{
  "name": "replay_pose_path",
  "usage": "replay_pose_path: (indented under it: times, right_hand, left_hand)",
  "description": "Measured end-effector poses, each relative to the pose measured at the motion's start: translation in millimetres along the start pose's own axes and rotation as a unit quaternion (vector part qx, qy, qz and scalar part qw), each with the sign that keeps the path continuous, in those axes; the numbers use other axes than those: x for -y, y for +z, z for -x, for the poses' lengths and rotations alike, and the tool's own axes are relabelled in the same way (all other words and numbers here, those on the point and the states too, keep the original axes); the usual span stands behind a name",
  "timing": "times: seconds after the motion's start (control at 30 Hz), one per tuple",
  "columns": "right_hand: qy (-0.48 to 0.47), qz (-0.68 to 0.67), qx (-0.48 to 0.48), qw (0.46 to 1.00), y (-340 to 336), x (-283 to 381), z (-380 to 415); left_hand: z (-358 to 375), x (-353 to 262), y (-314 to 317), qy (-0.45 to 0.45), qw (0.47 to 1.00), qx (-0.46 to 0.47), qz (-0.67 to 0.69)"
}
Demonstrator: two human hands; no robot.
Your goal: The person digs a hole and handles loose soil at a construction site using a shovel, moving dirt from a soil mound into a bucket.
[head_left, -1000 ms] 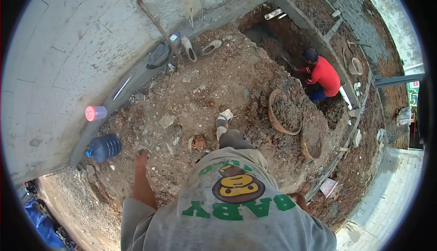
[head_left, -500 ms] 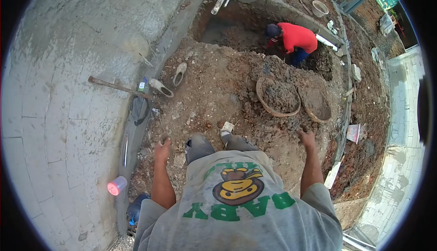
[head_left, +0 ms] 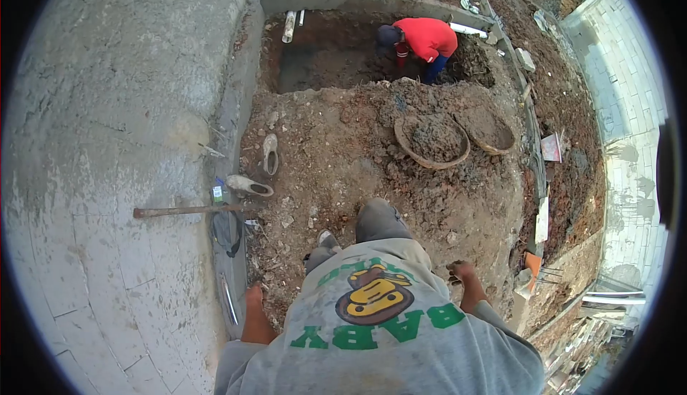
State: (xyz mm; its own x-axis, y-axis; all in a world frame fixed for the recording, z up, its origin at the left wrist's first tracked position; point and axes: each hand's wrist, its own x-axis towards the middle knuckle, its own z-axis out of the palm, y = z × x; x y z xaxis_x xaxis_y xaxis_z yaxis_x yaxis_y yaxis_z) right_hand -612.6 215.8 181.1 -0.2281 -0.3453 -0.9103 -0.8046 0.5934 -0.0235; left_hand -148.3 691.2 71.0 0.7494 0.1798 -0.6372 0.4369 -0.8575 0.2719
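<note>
My left hand (head_left: pixel 254 295) hangs low beside my body, near the concrete kerb. Its fingers are hidden. My right hand (head_left: pixel 461 272) is lowered on the other side, over bare soil, with loosely bent fingers apart and nothing in them. Ahead to the right, a round basket (head_left: pixel 424 162) full of wet mud sits on the ground. A second basket (head_left: pixel 509 143), holding mud too, lies partly behind it. Both hands are well away from the baskets.
A person in a red shirt (head_left: pixel 427 36) bends in the muddy pit (head_left: pixel 322 55). Pale shoes (head_left: pixel 249 185), a long-handled tool (head_left: pixel 175 211) and a dark bag (head_left: pixel 227 232) lie to the left. A concrete kerb (head_left: pixel 240 130) borders the soil. White pipe (head_left: pixel 469 29) crosses the pit's far corner.
I have stepped forward and turned somewhat, so the baskets and pit sit differently in view. Both hands have dropped lower, closer to my body. The person in red stays bent over.
</note>
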Motion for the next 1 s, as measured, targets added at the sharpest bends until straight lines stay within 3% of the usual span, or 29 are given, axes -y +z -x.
replay_pose_path:
  times: [0.07,0.13,0.17,0.23,0.3,0.37,0.43,0.6,0.7,0.77,0.83,0.93,0.97,1.0]
  right_hand:
    - [-0.116,-0.043,-0.003,0.992,1,30,15]
    - [-0.166,-0.071,-0.045,0.982,-4,57,28]
    - [-0.161,-0.080,-0.048,0.983,-8,67,31]
    - [-0.210,-0.090,-0.084,0.970,-16,86,30]
    - [-0.197,-0.131,-0.095,0.967,-17,98,17]
    - [-0.181,-0.159,-0.099,0.965,-21,100,-4]
    - [-0.124,-0.108,-0.076,0.984,-18,96,-39]
    - [-0.076,-0.151,-0.086,0.982,-19,130,-39]
    - [-0.094,-0.201,-0.099,0.970,-11,153,-35]
    - [-0.100,-0.229,-0.107,0.962,-3,170,-27]
    - [-0.119,-0.275,-0.153,0.942,5,188,-11]
    - [-0.055,-0.353,-0.165,0.919,36,206,10]
    - [-0.045,-0.364,-0.173,0.914,54,207,12]
    - [-0.020,-0.342,-0.164,0.925,76,203,7]
  left_hand:
    - [-36,-39,3,0.055,0.993,0.043,-0.095]
    - [-31,-104,4,-0.067,0.989,0.100,0.090]
    - [-87,-98,33,0.008,0.995,0.080,0.062]
    - [-43,-210,24,0.118,0.978,0.138,0.098]
    - [16,-321,15,0.157,0.977,0.114,0.088]
    - [-5,-368,32,0.173,0.949,0.190,0.180]
    - [4,-417,34,0.198,0.937,0.206,0.202]
    - [-11,-468,37,0.249,0.925,0.216,0.187]
    - [-75,-437,57,0.220,0.953,0.194,0.072]
    - [-78,-453,53,0.209,0.956,0.204,0.012]
    - [-39,-488,37,0.202,0.962,0.146,-0.113]
    - [-94,-527,47,0.227,0.945,0.178,-0.154]
    - [-100,-557,45,0.178,0.950,0.167,-0.195]
    - [-128,-577,51,0.223,0.945,0.161,-0.178]
